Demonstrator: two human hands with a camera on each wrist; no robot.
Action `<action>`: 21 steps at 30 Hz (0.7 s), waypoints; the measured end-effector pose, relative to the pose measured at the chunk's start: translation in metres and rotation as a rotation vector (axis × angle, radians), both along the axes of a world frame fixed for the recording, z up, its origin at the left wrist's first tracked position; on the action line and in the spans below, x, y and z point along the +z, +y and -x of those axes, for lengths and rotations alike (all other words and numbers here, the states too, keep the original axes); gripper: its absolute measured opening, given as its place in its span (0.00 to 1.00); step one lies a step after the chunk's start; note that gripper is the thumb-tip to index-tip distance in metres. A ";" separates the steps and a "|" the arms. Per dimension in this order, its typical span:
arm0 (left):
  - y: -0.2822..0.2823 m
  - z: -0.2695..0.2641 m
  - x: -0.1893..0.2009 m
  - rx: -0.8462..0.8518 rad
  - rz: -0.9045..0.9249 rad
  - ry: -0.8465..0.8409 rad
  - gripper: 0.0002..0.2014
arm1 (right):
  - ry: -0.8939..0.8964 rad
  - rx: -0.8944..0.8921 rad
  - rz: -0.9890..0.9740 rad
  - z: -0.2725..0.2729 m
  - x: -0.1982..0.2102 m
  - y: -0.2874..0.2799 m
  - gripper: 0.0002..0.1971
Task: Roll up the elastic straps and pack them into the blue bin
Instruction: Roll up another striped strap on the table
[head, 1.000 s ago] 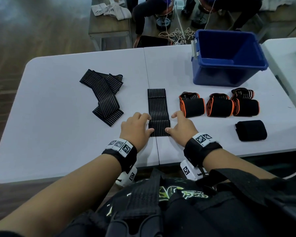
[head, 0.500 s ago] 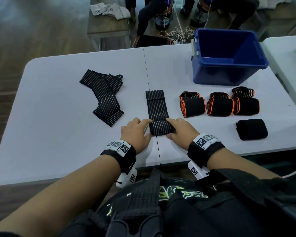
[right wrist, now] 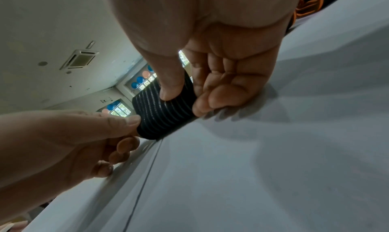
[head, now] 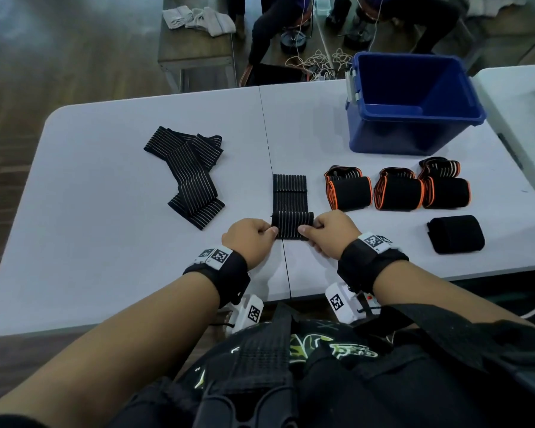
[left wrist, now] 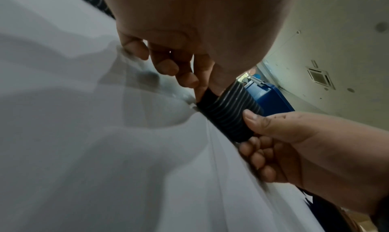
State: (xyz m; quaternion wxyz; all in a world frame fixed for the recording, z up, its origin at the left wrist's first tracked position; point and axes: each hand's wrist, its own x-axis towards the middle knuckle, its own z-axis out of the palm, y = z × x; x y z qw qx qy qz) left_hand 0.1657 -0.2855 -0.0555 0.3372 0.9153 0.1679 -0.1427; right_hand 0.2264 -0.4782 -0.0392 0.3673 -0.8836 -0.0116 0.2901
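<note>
A black striped elastic strap (head: pixel 291 199) lies along the table's centre seam, its near end wound into a roll (head: pixel 292 225). My left hand (head: pixel 254 239) pinches the roll's left end and my right hand (head: pixel 328 233) pinches its right end, thumbs on top. Both wrist views show the striped roll (left wrist: pixel 229 117) (right wrist: pixel 164 112) held between thumb and curled fingers against the table. The blue bin (head: pixel 411 103) stands empty at the back right. A second striped strap (head: pixel 187 176) lies unrolled and folded over itself to the left.
Three rolled black straps with orange edges (head: pixel 397 188) sit in a row in front of the bin, and a plain black roll (head: pixel 456 233) lies nearer the table's front right. A second table (head: pixel 525 97) adjoins on the right. People and cables are beyond the far edge.
Both hands have turned the strap's near end over and moved forward with it, so the roll is thicker and the flat length is shorter. Fingers went from lying on the strap to pinching the roll.
</note>
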 end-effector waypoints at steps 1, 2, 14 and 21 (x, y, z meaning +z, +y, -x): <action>0.001 -0.001 0.000 0.010 0.014 0.005 0.17 | 0.018 -0.020 -0.008 0.001 0.000 0.001 0.23; 0.001 -0.003 0.000 0.015 0.021 0.014 0.18 | 0.034 -0.040 -0.009 0.002 0.000 0.003 0.23; 0.000 -0.005 0.011 -0.047 -0.130 0.120 0.23 | -0.051 0.124 0.298 -0.002 0.007 0.017 0.23; -0.001 -0.002 0.014 -0.190 -0.319 -0.189 0.18 | -0.268 0.214 0.348 0.006 0.014 0.017 0.21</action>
